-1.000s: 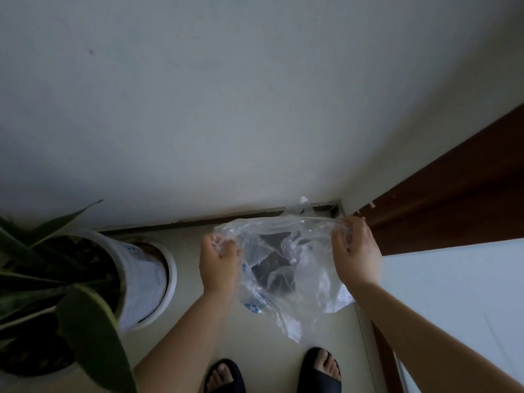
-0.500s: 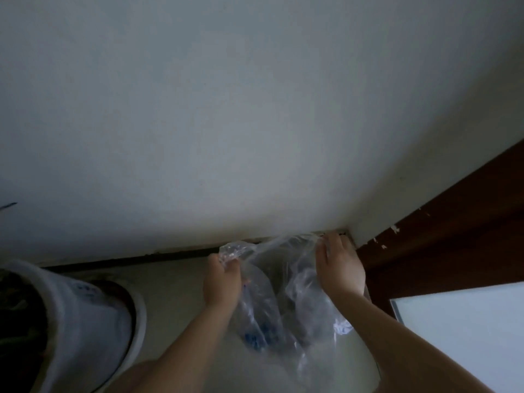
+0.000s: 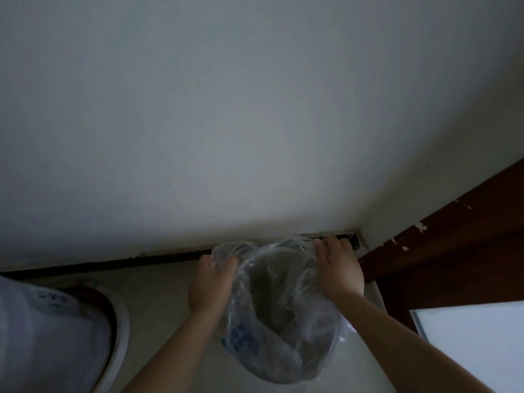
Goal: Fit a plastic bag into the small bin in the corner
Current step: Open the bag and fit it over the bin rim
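Wall (image 3: 255,123): pale, plain, fills most of the view, meets a second wall at the corner on the right. Dark gap runs along its foot.

Floor (image 3: 158,293): light, bare between the 2 standing things.

Door frame (image 3: 442,265): dark red-brown wood, right side, paint chipped near the corner. Pale panel below it, nature unclear.

White pot (image 3: 51,336): large, lower left, sitting in a saucer, well apart from the work.

Small bin (image 3: 300,361): round, dark inside, on the floor close to the corner, between the 2 forearms. Only seen through film, rim edges blurred.

Plastic bag (image 3: 272,282): clear, blue print on its lower left side, already draped into and over the bin, mouth open upward.

Left hand (image 3: 209,282): on the bag's left upper edge, fingers curled shut, pinching a bunch of film.

Right hand (image 3: 338,268): on the far right edge, fingers held together and flat, pressing film down and outward; whether the thumb pinches under it I cannot tell.

Step in hand, as judged: spreading the bag mouth and folding it over the rim. Bag is in; the cuff looks unfinished, film standing loose at the far side.

Next move calls for: pulling both edges outward and down past the rim evenly, then working round the near side. Thin film, so gentle tension; too hard a pull could tear it or tip the light bin.
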A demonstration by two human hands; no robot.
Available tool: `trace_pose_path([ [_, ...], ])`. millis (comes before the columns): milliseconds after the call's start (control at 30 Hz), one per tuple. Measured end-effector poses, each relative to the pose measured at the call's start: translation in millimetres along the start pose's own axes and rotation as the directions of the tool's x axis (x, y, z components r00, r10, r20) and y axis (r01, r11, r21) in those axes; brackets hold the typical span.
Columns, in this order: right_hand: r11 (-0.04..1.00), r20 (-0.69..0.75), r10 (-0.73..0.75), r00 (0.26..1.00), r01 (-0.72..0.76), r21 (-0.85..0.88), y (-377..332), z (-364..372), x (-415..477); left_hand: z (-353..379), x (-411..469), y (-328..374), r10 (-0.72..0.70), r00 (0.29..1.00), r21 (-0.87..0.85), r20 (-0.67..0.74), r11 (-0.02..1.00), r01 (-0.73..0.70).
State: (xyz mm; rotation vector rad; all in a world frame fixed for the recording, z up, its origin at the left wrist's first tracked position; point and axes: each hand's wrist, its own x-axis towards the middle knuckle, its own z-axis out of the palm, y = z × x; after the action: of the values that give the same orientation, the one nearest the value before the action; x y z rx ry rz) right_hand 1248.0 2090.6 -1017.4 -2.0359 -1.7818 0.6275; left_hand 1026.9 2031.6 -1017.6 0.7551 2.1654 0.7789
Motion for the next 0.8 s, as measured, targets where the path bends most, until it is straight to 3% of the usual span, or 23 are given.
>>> trace_pose_path([
  [200, 0.992, 0.121, 0.125, 0.985, -0.127, 0.011, 10.3, 11.0, 27.8, 10.3, 25.4, -8.6, -0.073, 0.997, 0.149, 0.010, 0.986, 0.070],
  [367, 0.970, 0.229, 0.238, 0.944, -0.245, 0.002, 19.7, 12.5, 34.1, 2.8, 38.4, -27.9, -0.207, 0.967, 0.072, 0.149, 0.977, 0.198],
  [433, 0.958, 0.333, 0.281, 0.900, -0.283, -0.042, 24.5, 8.0, 37.5, -2.9, 40.1, -32.2, -0.328, 0.919, 0.117, 0.219, 0.944, 0.309],
  [533, 0.949, 0.509, 0.314, 0.801, -0.274, -0.154, 28.0, 2.9, 40.9, -18.9, 38.1, -34.8, -0.503, 0.781, 0.146, 0.370, 0.862, 0.486],
  [633, 0.930, 0.548, 0.346, 0.761, -0.356, -0.092, 27.5, -5.3, 40.7, -40.6, 33.0, -26.2, -0.496, 0.705, 0.011, 0.506, 0.822, 0.570],
  [700, 0.904, 0.534, 0.342, 0.773, -0.425, 0.038, 26.1, -16.0, 40.2, -51.8, 28.1, -12.3, -0.426, 0.751, -0.083, 0.505, 0.842, 0.533],
  [800, 0.942, 0.425, 0.231, 0.875, -0.310, 0.126, 23.2, -44.6, 29.9, -53.3, 22.0, 6.0, -0.159, 0.955, -0.049, 0.249, 0.983, 0.177],
])
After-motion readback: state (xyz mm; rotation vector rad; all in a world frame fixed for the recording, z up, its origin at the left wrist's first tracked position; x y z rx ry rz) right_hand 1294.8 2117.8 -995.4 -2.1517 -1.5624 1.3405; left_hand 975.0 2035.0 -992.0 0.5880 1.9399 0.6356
